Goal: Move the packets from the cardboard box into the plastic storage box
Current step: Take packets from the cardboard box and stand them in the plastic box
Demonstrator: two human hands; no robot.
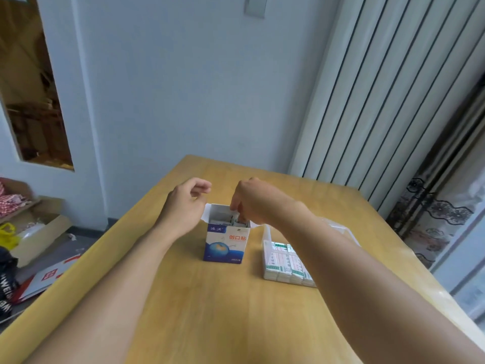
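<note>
At frame centre, the right hand (252,199) dips its fingers into the open blue-and-white cardboard box (226,240), seemingly pinching packets (225,221) inside. The left hand (187,203) hovers beside it, loosely curled, holding nothing. Steadying the box would probably help a straight lift towards the clear plastic storage box (288,261), right on the wooden surface (210,311). Red print reads "创口贴".
</note>
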